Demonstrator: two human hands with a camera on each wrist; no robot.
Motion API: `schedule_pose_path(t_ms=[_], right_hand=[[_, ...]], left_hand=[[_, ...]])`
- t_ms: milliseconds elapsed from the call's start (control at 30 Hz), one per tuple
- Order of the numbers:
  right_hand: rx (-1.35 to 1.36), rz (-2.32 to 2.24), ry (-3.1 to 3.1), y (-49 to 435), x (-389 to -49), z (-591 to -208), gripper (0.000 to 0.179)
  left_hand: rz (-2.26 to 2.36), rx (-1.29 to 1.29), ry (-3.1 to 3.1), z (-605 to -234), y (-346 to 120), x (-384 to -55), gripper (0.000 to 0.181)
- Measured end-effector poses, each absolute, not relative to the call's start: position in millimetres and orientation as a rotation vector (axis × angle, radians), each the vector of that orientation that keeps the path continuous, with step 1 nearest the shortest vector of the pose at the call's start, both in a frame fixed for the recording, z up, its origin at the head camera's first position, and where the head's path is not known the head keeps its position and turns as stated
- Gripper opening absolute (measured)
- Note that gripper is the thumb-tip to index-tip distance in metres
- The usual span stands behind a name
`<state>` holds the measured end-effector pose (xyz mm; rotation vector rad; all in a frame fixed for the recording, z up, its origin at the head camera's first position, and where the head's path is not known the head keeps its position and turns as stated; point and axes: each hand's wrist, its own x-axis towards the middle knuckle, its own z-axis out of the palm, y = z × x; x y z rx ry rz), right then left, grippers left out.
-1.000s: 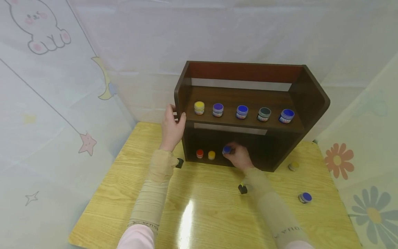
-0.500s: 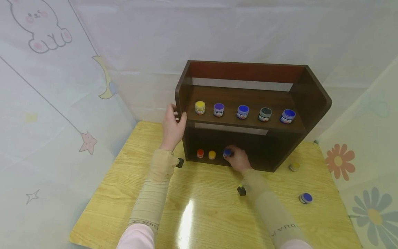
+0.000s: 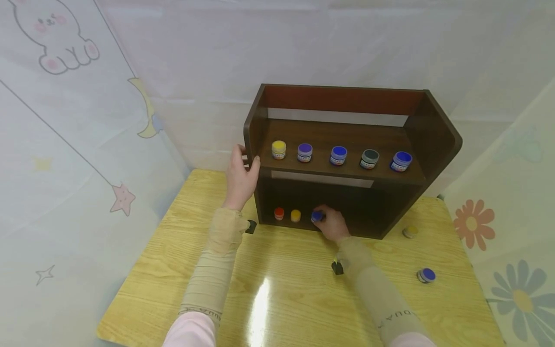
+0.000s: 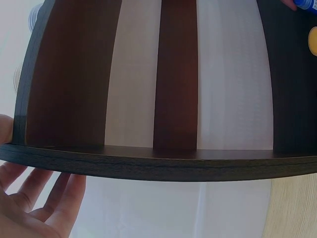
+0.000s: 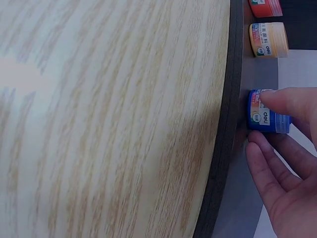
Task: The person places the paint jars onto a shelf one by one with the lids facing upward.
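Observation:
My left hand (image 3: pixel 242 180) grips the left side panel of a dark brown two-tier shelf (image 3: pixel 338 130), thumb inside and fingers outside, as the left wrist view shows. At the lower tier my right hand (image 3: pixel 334 224) holds a small blue paint jar (image 5: pixel 262 119) between thumb and fingers. That jar stands upright with its base right at the board. To its left are a yellow-orange jar (image 3: pixel 296 215) and a red jar (image 3: pixel 279 213). Along the upper tier stand a yellow jar (image 3: pixel 279 150), a purple jar (image 3: pixel 305 153), two blue jars and a dark grey-green jar (image 3: pixel 369 159).
On the wooden table (image 3: pixel 295 289), right of the shelf, lie a yellow-lidded jar (image 3: pixel 410 232) and, nearer, a blue-lidded jar (image 3: pixel 427 275). White printed sheeting (image 3: pixel 208 58) hangs behind the shelf and on both sides.
My right hand has lowered the blue jar slightly, down to the lower tier's board. My left hand has stayed at the side panel.

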<state>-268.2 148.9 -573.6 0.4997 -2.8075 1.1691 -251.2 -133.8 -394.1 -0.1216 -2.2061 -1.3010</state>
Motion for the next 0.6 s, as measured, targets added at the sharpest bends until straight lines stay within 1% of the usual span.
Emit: schedule_pose_path(t_ms=[167, 267, 433, 533, 600], right_hand=[[0.504, 1.181, -2.829, 149, -269, -574, 0.037], [0.509, 1.2, -2.849, 151, -271, -577, 0.048], [0.527, 1.224, -2.9, 155, -273, -582, 0.077], [0.522, 1.246, -2.923, 157, -273, -579, 0.085], [0.522, 1.242, -2.934, 159, -272, -574, 0.084]], left_hand=[[-1.304, -0.119, -2.208, -394, -134, -251, 0.022], [-1.3, -0.119, -2.209, -394, -134, -251, 0.022], [-1.296, -0.121, -2.208, -395, -133, -251, 0.022], [-1.296, -0.121, -2.207, -394, -133, -251, 0.022], [-1.296, -0.119, -2.208, -394, -133, -251, 0.022]])
